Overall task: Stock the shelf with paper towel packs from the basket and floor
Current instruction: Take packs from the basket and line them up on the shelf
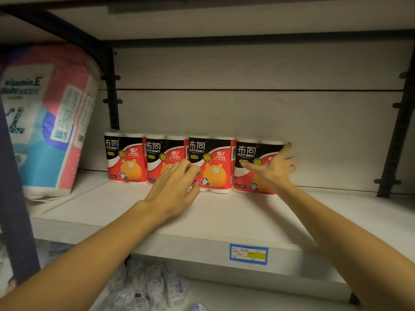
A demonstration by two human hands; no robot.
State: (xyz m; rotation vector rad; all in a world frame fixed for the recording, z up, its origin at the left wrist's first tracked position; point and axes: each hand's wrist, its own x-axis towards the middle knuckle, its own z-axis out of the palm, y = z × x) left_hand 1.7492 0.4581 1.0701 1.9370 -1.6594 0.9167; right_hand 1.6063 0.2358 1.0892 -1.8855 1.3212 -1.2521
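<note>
Several red, black and white paper towel packs stand in a row at the back of the white shelf. The leftmost pack stands untouched. My left hand lies with relaxed fingers against the fronts of the second pack and third pack. My right hand is spread flat on the front of the rightmost pack, fingertips reaching past its right edge. Neither hand grips anything.
A large pink, white and blue wrapped pack leans at the shelf's left end beside a black bracket. A blue and yellow price tag sits on the shelf's front edge. Small clear-wrapped goods lie on the shelf below.
</note>
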